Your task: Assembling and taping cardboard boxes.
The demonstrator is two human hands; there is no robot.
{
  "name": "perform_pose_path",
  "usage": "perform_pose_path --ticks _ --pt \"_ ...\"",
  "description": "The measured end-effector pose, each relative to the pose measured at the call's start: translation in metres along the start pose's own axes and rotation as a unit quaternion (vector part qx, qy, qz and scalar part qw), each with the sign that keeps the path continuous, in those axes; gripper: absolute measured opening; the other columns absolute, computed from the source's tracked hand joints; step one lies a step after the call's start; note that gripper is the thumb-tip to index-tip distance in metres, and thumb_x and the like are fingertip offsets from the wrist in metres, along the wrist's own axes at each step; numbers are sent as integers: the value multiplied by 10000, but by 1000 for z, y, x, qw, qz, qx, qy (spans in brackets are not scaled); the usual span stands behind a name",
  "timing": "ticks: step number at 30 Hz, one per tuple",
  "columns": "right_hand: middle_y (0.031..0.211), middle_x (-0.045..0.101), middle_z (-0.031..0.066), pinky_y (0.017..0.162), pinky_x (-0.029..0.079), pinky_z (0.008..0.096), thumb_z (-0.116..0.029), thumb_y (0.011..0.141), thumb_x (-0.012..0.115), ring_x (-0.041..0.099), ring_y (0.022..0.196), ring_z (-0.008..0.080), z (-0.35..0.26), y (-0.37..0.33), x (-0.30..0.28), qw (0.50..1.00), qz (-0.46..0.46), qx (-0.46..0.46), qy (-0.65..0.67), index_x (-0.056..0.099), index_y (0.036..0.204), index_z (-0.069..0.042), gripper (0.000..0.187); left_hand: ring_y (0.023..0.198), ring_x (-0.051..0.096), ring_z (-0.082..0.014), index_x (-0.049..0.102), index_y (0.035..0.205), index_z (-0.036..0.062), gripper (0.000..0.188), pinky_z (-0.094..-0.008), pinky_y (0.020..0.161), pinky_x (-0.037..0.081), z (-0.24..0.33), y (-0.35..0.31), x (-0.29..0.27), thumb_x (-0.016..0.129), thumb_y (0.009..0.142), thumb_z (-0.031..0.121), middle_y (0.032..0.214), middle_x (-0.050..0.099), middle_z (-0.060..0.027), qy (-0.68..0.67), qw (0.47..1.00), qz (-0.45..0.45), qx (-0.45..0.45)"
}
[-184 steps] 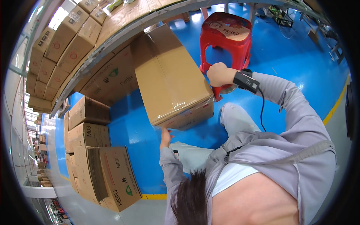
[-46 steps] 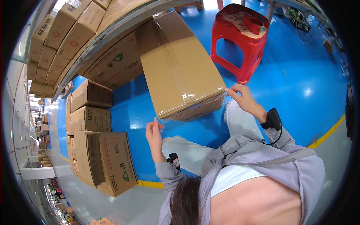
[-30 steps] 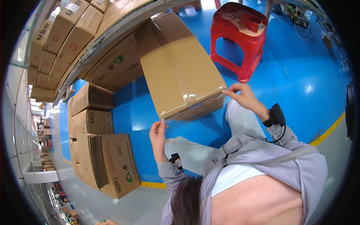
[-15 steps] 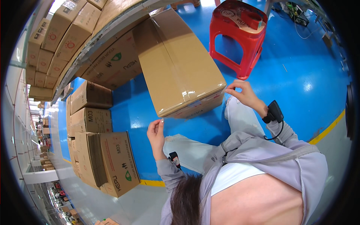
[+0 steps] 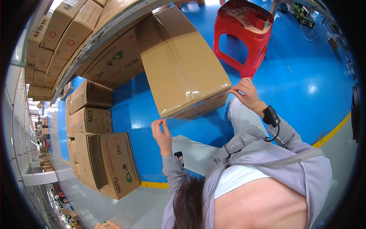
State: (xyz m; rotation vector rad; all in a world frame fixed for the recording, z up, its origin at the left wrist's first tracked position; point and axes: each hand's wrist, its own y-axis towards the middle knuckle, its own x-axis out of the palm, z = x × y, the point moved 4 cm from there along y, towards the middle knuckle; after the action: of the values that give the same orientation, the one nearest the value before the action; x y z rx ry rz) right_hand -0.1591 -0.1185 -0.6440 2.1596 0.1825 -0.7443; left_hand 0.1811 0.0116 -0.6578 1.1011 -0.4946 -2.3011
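A large closed cardboard box (image 5: 187,61) stands on the blue floor in front of me, clear tape (image 5: 189,94) shining on its near top edge. My left hand (image 5: 162,134) is at the near left corner, thumb and fingertips drawn together against it. At the near right corner is my right hand (image 5: 248,94), its thumb touching the edge and its fingers bent. Both hands look closed in a pinch; whatever thin thing may be between the fingertips cannot be made out.
A red plastic stool (image 5: 244,42) with a red ring-shaped thing (image 5: 260,22) on it stands beyond my right hand. Cardboard boxes (image 5: 120,166) are stacked on the left, near a shelf edge (image 5: 85,49) carrying more cartons. A yellow floor line (image 5: 154,185) runs behind.
My left hand has moved up and slightly right, to the box's near left corner. My right hand has shifted slightly up, its fingers more curled. The box stays in place.
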Motion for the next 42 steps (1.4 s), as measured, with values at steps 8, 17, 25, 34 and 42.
perform_pose_path --ticks 8,17,25,34,42 --pt "646 523 25 666 364 326 -165 719 760 484 625 192 -5 2 0 999 34 -9 -25 630 746 -65 166 822 522 -290 519 917 -14 113 -358 723 427 -15 -8 10 599 855 35 910 520 -150 24 999 17 13" --pt "932 592 78 798 428 356 -242 686 784 544 852 248 22 13 -4 981 52 153 102 627 1000 -63 394 884 541 -267 492 1127 11 443 -347 740 442 -28 10 -2 729 759 78 1037 520 -153 -17 997 69 19" --pt "1335 498 23 992 392 390 -221 749 683 453 1197 271 26 32 9 978 -184 -82 49 535 1275 -130 554 897 599 -259 643 1122 91 450 -323 697 499 -22 41 -7 757 686 108 1146 600 -120 84 982 -60 160" --pt "1348 489 18 1007 365 387 -264 775 671 452 1194 264 26 37 1 968 -238 -74 42 545 1267 -126 526 843 617 -226 633 1137 115 566 -309 644 512 -19 51 -14 805 609 226 1132 598 -101 85 970 -116 197" --pt "1326 507 42 1006 355 405 -405 680 745 446 1208 268 12 42 -3 973 -189 -126 43 565 1228 -83 661 1073 551 -290 610 1159 98 746 -377 819 480 4 56 -20 841 524 414 1236 527 -135 50 973 -93 203"
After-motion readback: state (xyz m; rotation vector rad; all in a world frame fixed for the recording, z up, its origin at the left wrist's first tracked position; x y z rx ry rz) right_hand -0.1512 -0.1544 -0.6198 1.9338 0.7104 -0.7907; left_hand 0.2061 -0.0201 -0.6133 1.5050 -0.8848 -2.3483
